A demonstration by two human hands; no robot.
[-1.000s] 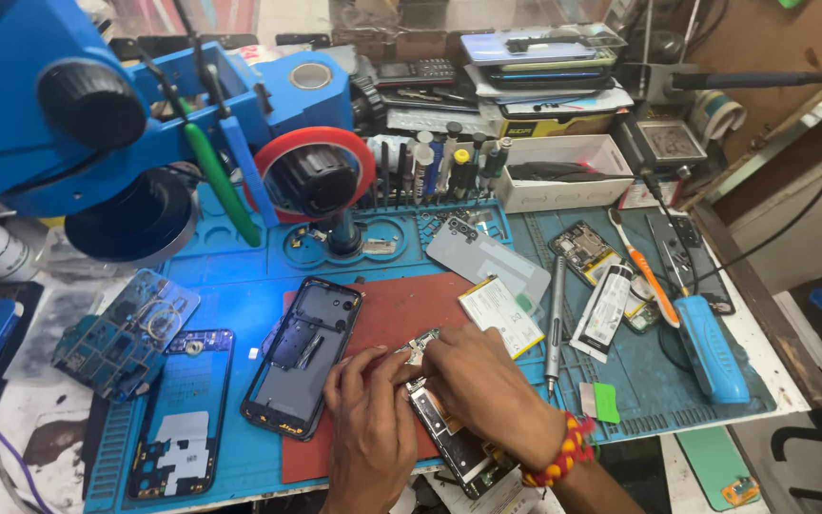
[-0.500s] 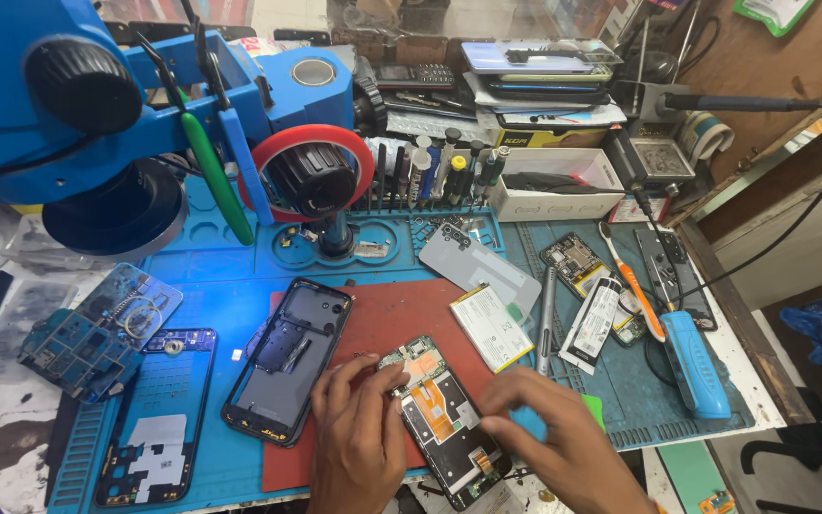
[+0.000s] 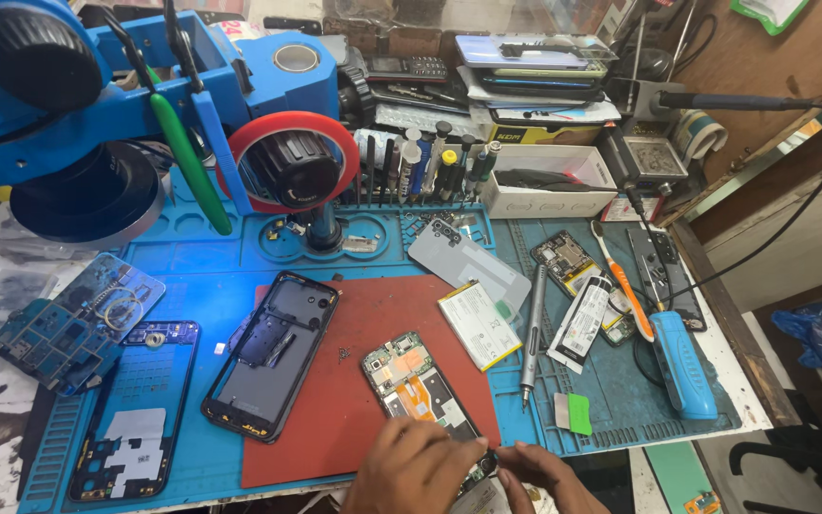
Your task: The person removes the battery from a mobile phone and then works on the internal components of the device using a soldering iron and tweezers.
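Left hand [image 3: 411,466]: at the bottom edge, fingers curled, tips pressed on the lower end of the open phone [image 3: 422,392]
Right hand [image 3: 549,476]: low right of the left hand, fingertips pinching the same lower end of the phone; what sits between the tips is too small to tell
Open phone: back removed, board and orange flex showing, lying tilted on the red mat [image 3: 349,390], lower end under both hands
Frame [image 3: 273,354]: black, empty, on the red mat's left edge, well apart from the hands
Battery [image 3: 479,326]: white with yellow edge, just beside the phone's upper right
Screwdriver [image 3: 531,333]: grey, lying on the blue mat [image 3: 611,405] right of the battery
Blue phone [image 3: 135,411]: opened, far left on the counter
Microscope [image 3: 97,105]: blue, above the mats, top left
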